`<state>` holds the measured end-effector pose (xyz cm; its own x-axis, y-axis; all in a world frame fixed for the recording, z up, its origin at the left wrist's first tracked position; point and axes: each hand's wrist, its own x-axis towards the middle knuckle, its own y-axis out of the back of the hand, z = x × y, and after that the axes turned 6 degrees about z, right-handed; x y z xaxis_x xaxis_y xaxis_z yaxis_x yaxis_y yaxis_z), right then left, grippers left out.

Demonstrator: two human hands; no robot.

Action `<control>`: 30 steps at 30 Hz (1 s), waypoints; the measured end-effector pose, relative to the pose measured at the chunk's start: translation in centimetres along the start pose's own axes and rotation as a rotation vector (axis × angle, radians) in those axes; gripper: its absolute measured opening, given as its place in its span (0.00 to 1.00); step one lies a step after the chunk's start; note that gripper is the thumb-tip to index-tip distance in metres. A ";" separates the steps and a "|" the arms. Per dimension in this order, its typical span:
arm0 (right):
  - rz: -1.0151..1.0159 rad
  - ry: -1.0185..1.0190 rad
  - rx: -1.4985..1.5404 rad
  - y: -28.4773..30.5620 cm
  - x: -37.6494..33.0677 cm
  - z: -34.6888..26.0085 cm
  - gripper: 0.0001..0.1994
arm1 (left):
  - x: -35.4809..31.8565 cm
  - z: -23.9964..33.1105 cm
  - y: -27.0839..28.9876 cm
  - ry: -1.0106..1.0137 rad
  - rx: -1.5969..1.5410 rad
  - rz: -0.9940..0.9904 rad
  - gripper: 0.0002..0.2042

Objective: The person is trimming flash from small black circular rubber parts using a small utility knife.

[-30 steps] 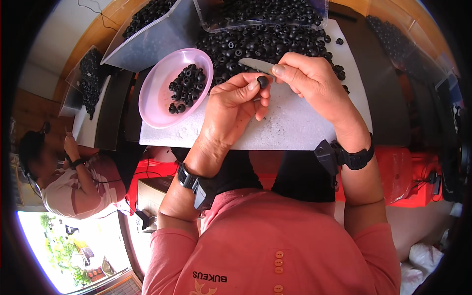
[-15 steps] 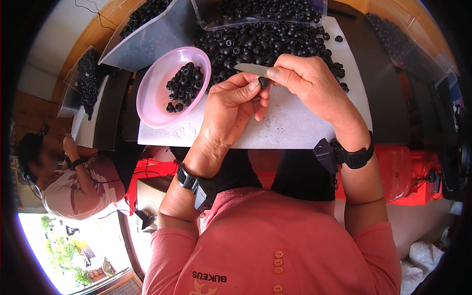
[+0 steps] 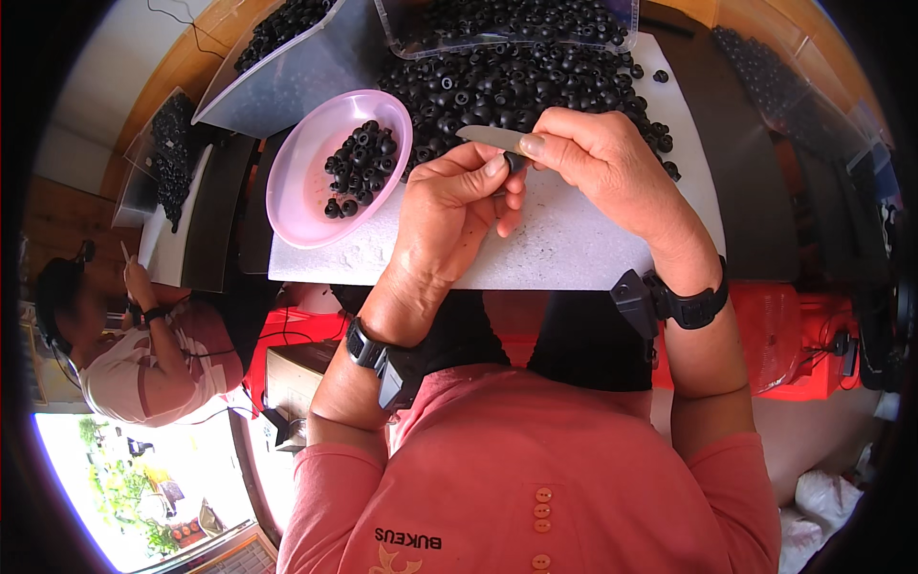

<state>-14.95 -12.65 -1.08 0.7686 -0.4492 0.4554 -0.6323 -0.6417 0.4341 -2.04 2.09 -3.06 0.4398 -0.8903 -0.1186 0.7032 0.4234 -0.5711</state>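
My left hand [image 3: 457, 196] pinches a small black ring-shaped piece [image 3: 514, 163] between thumb and fingers, above the white board [image 3: 564, 244]. In my right hand [image 3: 602, 163] is a knife with a short grey blade [image 3: 490, 137], its tip pointing left. The blade lies right beside the black piece, and the hands nearly meet. Left of them rests a pink oval bowl [image 3: 296, 196] with several of the same black pieces [image 3: 361, 158] in it. Beyond my hands a large heap of black pieces [image 3: 516, 81] covers the far part of the board.
A clear plastic box [image 3: 512, 46] lies at the far edge with black pieces in it. A greyish bin [image 3: 296, 81] stands behind the bowl. At the left a person [image 3: 158, 359] sits near another board. Red crates [image 3: 808, 344] are under the table at right.
My hands hold almost the same pose, with the blade shifted very slightly. The person at left has raised a hand with a thin pale tool in it.
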 end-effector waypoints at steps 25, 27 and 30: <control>0.030 -0.193 0.219 1.2 0.3 -0.4 0.14 | 1.0 -0.4 0.9 0.044 -0.225 -0.123 0.11; 0.043 -0.149 0.184 0.7 0.3 -0.4 0.14 | 0.9 -0.5 0.9 0.038 -0.223 -0.109 0.11; 0.004 -0.115 0.138 0.5 0.2 -0.8 0.14 | 0.9 -0.7 0.9 0.024 -0.200 -0.108 0.11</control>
<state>-15.22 -12.52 -0.15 0.7771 -0.5149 0.3619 -0.6221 -0.7153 0.3182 -1.41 1.58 -4.22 0.3531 -0.9333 -0.0659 0.6196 0.2860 -0.7309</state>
